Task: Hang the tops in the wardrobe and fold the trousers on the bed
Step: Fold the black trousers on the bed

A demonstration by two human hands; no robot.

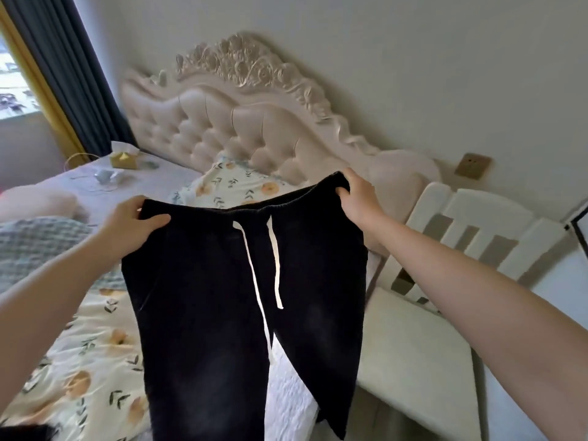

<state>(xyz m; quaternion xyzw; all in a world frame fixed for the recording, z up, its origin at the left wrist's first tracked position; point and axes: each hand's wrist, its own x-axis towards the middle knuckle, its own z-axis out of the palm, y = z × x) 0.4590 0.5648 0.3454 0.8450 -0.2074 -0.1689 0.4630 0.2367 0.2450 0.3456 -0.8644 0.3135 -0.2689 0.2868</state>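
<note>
The left hand (133, 222) grips one end of the waistband of the black trousers (206, 313), thumb across the front of the cloth and fingers curled behind it. The right hand (358, 198) grips the other end, its fingers hooked over the top edge. Between them the waistband is stretched wide, and the trousers hang in the air above the bed (92, 345), front towards the camera. The two legs drop apart towards the bottom of the view. A white drawstring (276, 265) falls from the middle of the waistband in two loose ends, one longer than the other. Under the trousers lie a cream sheet printed with orange flowers and a white quilted cover (286, 402). To the left are a grey-green checked blanket (38, 246) and a pink pillow (35, 202). Beyond the hands rises a cream tufted headboard (241, 132) with a carved crest. On the far left side a yellow tissue box (124, 159) stands with a white tissue sticking out of its top, a thin cable just beside it. A dark curtain (73, 74) hangs by the window (12, 84). To the right, a white slatted rail (471, 224) stands below a gold wall socket (473, 166).
</note>
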